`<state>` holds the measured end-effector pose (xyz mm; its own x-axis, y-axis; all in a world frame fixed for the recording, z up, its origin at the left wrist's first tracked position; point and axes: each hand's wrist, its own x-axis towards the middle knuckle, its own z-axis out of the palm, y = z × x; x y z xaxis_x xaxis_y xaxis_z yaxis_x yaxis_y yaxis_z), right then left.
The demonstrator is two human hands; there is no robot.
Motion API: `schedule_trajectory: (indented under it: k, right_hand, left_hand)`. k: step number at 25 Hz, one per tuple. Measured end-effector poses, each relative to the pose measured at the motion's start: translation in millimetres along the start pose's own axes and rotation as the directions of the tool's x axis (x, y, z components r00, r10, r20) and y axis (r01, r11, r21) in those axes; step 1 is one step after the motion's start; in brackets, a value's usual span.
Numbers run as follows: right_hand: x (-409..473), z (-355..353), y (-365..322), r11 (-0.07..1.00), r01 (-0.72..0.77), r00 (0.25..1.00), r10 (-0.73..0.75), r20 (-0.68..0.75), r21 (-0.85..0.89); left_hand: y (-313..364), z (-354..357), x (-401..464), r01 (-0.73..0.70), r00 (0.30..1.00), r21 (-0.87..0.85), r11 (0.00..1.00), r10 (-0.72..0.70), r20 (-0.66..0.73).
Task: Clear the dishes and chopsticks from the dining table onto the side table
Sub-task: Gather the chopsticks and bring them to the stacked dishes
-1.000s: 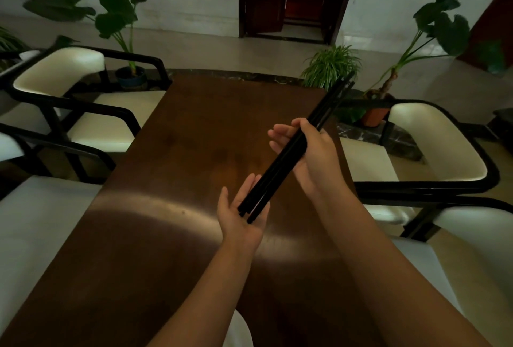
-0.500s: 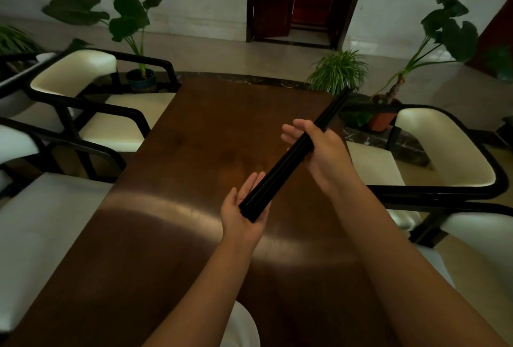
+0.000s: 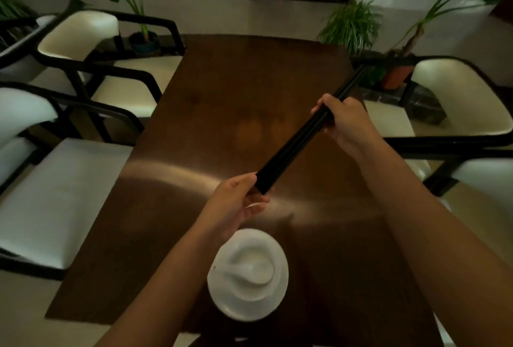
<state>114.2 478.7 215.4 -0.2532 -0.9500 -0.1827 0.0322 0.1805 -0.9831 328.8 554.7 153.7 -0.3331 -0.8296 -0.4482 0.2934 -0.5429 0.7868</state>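
One bowl (image 3: 248,274), perhaps four chairs (image 3: 458,97)

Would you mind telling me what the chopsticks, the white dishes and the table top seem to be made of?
Chopsticks: black with a faint sheen, possibly lacquered wood or plastic; the look leaves it open.
White dishes: glossy and smooth with soft highlights, probably glazed ceramic.
Table top: dark brown, polished, reflecting a band of light; looks like varnished wood or veneer.

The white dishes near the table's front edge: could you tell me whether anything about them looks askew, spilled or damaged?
Nothing stands out. The white bowl sits upright on its plate with a spoon lying inside, and no spill or chip shows on the table.
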Motion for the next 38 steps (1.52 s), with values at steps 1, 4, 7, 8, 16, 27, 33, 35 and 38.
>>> schedule_trajectory:
  k: [1, 4, 7, 8, 16, 27, 33, 35, 38]
  right_hand:
    - [-14, 1, 9, 1.0, -0.022, 1.0, 0.022, 0.012, 0.012]
    - [-54, -2, 37, 0.995, -0.084, 0.996, 0.082, 0.036, 0.062]
    - [-94, -8, 70, 0.984, -0.172, 0.984, 0.168, 0.065, 0.056]
    - [-106, -12, 84, 0.977, -0.208, 0.976, 0.204, 0.07, 0.051]
    - [-172, -35, 205, 0.848, -0.527, 0.85, 0.524, 0.062, 0.061]
    - [-155, 16, 261, 0.786, -0.594, 0.8, 0.599, -0.025, -0.171]
    - [-157, 17, 263, 0.788, -0.501, 0.851, 0.523, -0.041, -0.359]
    - [-160, 18, 266, 0.819, -0.514, 0.849, 0.528, -0.014, -0.254]
    - [-165, 16, 269, 0.838, -0.531, 0.842, 0.538, 0.028, -0.128]
  left_hand:
    - [-9, -3, -15, 0.045, 0.999, -0.033, 0.998, -0.045, 0.013]
    - [-46, -8, -53, 0.189, 0.981, -0.122, 0.974, -0.182, 0.065]
    - [-91, -10, -89, 0.244, 0.969, -0.174, 0.954, -0.247, 0.007]
    - [-106, -12, -99, 0.251, 0.966, -0.183, 0.951, -0.258, -0.016]
    - [-192, -20, -144, 0.341, 0.858, -0.403, 0.849, -0.457, -0.237]
    - [-194, -73, -123, 0.308, 0.754, -0.528, 0.791, -0.542, -0.372]
    - [-195, -83, -119, 0.334, 0.734, -0.543, 0.77, -0.574, -0.363]
    - [-195, -85, -120, 0.347, 0.735, -0.545, 0.764, -0.582, -0.348]
    - [-195, -87, -121, 0.342, 0.741, -0.568, 0.749, -0.586, -0.327]
